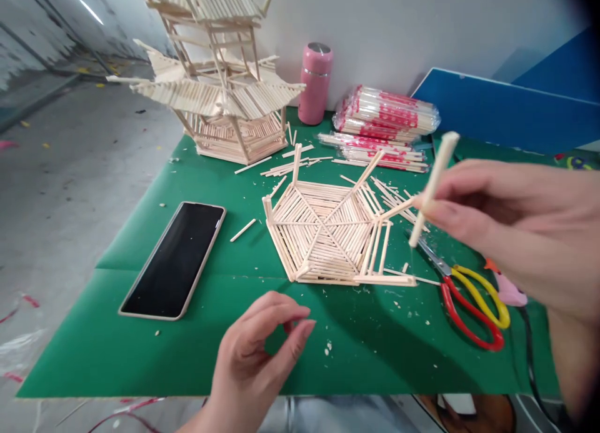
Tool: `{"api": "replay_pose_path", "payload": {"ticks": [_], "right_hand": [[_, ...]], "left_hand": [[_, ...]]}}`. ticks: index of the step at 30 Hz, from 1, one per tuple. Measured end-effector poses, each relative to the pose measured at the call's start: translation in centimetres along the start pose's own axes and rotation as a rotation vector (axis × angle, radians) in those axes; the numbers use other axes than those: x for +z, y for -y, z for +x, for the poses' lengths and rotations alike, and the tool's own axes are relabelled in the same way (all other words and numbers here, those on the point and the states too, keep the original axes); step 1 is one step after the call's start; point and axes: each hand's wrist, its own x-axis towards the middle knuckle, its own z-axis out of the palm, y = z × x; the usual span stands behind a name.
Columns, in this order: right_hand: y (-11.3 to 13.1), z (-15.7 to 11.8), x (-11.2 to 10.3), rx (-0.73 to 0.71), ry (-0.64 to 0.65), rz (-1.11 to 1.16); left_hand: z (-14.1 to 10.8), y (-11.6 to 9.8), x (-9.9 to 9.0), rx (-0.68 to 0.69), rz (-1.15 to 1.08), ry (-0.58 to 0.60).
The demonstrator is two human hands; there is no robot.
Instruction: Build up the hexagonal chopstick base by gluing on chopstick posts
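My right hand [509, 223], raised at the right, pinches a short wooden stick [438, 180] between thumb and fingers, tilted and clear of the table. My left hand [262, 345] is over the near edge of the green table, holding nothing; its thumb and forefinger curve toward each other with a small gap. Just beyond lies a six-sided frame [323, 230] of pale sticks, its base filled with rows of sticks. Several short posts rise from its corners, and a stick ladder-like panel [380, 248] adjoins its right side.
A tiered stick pagoda [225, 102] stands behind, beside a pink flask [315, 86]. Wrapped bundles of chopsticks [387, 117] lie at the back. A phone [175, 258] rests at left. Red-and-yellow-handled scissors [469, 295] and a pink corded tool [510, 290] lie at right.
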Motion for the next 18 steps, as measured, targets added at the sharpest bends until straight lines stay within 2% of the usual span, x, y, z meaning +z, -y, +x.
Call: {"api": "replay_pose_path", "payload": {"ticks": [2,6,8,12,18], "right_hand": [[-0.7,1.9,1.4,-0.042,0.120,0.044],[-1.8,4.2,5.0,-0.060,0.548,-0.019],[-1.9,4.6,6.3,-0.048,0.713,-0.093],[-2.1,4.5,7.7,-0.069,0.854,-0.210],[-2.5,4.5,8.2,-0.117,1.070,-0.211]], "left_hand": [[0.5,0.4,-0.7,0.049,0.088,-0.040],[1.9,1.1,-1.2,0.125,0.248,-0.038],[2.7,1.4,-1.1,0.155,0.340,-0.017],[3.7,2.0,-0.7,0.207,0.527,0.041],[4.0,3.3,-0.4,0.292,0.660,0.067]]}}
